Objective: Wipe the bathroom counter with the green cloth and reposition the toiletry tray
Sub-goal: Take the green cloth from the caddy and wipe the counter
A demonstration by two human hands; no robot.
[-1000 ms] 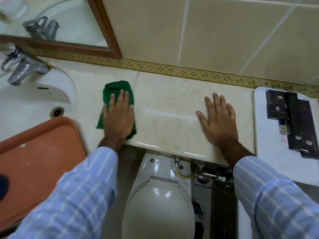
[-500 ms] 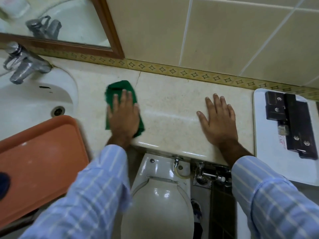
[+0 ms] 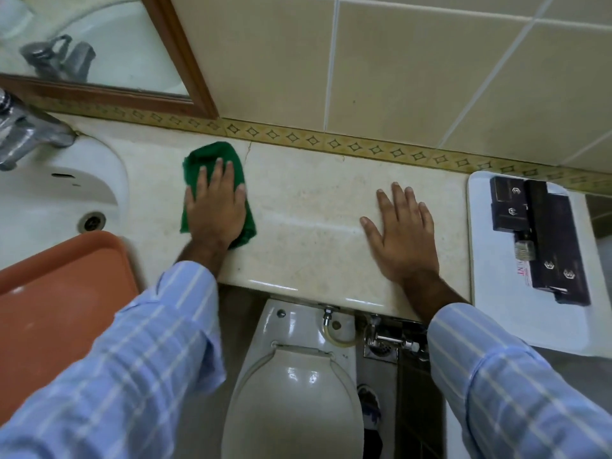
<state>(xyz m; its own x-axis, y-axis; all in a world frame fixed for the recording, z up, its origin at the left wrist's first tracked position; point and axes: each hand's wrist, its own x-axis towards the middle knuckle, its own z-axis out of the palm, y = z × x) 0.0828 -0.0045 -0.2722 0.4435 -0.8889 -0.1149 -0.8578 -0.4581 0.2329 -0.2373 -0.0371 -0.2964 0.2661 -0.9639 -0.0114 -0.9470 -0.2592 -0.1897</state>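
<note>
My left hand [image 3: 215,210] presses flat on the folded green cloth [image 3: 207,157], which lies on the cream marble counter [image 3: 308,200] just right of the sink. My right hand [image 3: 402,233] rests flat and open on the bare counter further right, fingers spread, holding nothing. At the counter's right end sits the white toiletry tray [image 3: 493,306] with several dark boxes [image 3: 543,240] on it. Part of the tray hangs past the counter's front edge.
A white sink [image 3: 49,200] with a chrome tap [image 3: 26,134] lies at the left. An orange tray [image 3: 56,293] rests over the sink's front. A wood-framed mirror [image 3: 185,61] and tiled wall stand behind. A toilet [image 3: 294,392] sits below the counter edge.
My left hand has slid the green cloth a little to the right and toward the wall along the counter. My right hand has stayed in place.
</note>
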